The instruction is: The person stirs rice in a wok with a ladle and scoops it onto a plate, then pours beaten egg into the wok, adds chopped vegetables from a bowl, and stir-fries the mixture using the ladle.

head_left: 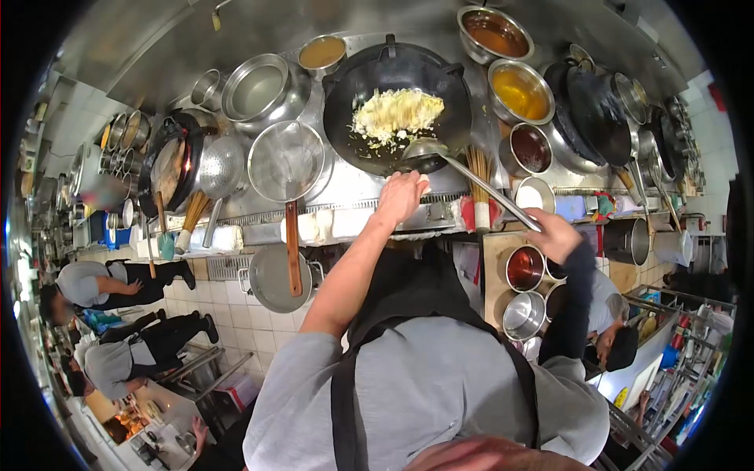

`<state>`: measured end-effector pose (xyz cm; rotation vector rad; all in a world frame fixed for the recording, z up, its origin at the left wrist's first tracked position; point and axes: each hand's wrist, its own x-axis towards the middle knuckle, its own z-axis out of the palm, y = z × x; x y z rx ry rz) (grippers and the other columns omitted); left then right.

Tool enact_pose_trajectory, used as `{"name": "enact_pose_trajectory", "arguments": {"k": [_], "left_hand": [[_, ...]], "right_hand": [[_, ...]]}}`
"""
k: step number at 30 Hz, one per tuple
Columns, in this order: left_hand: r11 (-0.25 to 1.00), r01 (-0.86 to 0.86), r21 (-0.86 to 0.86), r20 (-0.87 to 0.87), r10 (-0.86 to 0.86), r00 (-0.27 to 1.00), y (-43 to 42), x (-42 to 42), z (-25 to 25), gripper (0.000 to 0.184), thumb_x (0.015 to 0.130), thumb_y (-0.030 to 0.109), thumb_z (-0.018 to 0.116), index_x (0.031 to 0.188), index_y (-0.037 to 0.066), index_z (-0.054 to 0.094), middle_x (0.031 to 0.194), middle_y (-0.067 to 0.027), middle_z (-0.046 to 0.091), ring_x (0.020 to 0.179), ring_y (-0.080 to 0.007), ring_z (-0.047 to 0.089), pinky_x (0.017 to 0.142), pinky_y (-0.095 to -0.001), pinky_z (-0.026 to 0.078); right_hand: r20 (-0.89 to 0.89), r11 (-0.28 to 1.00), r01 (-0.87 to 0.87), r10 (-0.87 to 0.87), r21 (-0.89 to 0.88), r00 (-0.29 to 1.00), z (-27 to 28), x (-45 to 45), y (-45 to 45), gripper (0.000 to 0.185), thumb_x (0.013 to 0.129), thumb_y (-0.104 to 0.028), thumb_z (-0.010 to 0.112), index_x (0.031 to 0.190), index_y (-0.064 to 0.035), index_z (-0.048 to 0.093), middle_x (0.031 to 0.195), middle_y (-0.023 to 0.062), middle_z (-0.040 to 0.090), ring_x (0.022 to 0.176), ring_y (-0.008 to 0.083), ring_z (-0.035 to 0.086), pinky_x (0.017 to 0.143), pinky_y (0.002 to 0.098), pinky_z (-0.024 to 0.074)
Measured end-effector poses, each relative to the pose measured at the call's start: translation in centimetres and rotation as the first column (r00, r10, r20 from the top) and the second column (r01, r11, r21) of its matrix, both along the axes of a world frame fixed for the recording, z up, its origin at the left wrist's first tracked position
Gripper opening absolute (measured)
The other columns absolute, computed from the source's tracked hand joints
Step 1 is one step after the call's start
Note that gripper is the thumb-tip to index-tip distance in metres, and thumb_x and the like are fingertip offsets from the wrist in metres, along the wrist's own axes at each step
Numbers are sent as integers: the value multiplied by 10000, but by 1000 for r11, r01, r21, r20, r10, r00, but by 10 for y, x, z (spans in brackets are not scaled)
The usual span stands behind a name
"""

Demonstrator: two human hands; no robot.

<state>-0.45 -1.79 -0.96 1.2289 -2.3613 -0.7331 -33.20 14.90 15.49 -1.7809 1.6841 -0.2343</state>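
Observation:
A black wok sits on the stove in front of me, with a heap of yellow and white fried food, perhaps egg and rice, inside it. My left hand is closed at the wok's near rim; a bit of something white shows by its fingers. In my right hand is the end of a long metal ladle. The ladle's bowl rests inside the wok, on the side nearest me, just below the food. A bamboo brush stands beside the ladle's handle.
Left of the wok lie a mesh strainer, a perforated skimmer and a metal pot. Bowls of yellow oil and brown liquid stand right. Co-workers are at the left; another person leans at the right.

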Motion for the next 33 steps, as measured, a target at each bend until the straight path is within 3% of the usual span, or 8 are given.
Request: {"name": "enact_pose_trajectory", "arguments": {"k": [4,6,9,15,18,24,30,33], "left_hand": [[1000,14,19,50,-15,999,-13,-5,-28,357,1042,347,519,927,16,587,896,-240,689,903,-451,608,853,-539,460],[1000,5,3,29,-5,1000,-26,-4,-43,362,1040,354,522,931,16,587,902,-243,689,917,-453,605,854,-542,459],[999,18,46,73,-21,997,-37,-3,-41,351,1035,356,530,969,19,600,938,-243,697,951,-437,615,874,-517,465],[999,-26,29,32,25,999,-31,-5,-51,320,1019,344,535,960,38,609,947,-229,699,943,-426,607,888,-502,452],[998,-18,53,31,16,999,-31,-4,-40,337,1020,359,529,949,42,617,961,-227,700,952,-414,609,886,-505,456],[995,-85,44,2,85,996,-27,-10,-41,305,1007,334,566,932,42,615,949,-214,694,957,-409,600,890,-503,460],[994,-97,48,10,96,995,-23,-11,-44,289,1007,318,567,942,40,614,962,-225,687,981,-415,597,917,-502,465],[991,-104,83,43,101,994,-18,-15,-37,293,1010,316,563,944,35,612,976,-232,685,989,-424,592,915,-505,468]], "right_hand": [[60,934,113,-98,-338,993,-152,29,-78,528,912,-179,663,1380,10,511,947,233,717,867,427,695,769,486,533],[428,789,475,-612,390,665,-108,68,-95,566,987,-190,625,1471,20,421,1001,189,724,762,357,695,698,494,550],[233,748,597,-550,-289,802,-250,102,-133,573,974,-203,625,1460,14,411,845,132,632,588,249,587,515,415,473],[656,797,498,-582,342,480,-148,160,-200,375,913,-163,603,1207,60,535,670,162,601,499,259,599,453,424,480],[179,732,195,-101,-653,979,-112,132,-179,448,942,-203,610,1309,42,535,827,184,629,585,256,648,442,411,478],[626,677,-229,-735,700,-260,-133,105,-142,310,1079,-227,510,1362,-100,509,748,-34,444,503,21,357,373,191,292],[688,774,264,-633,575,355,-92,151,-176,147,1037,-192,578,1146,-111,523,714,-16,496,491,55,400,376,238,299],[670,679,-76,-734,730,-115,-158,119,-219,216,1013,-188,610,1199,-104,538,695,-19,489,480,53,401,380,215,315]]}}
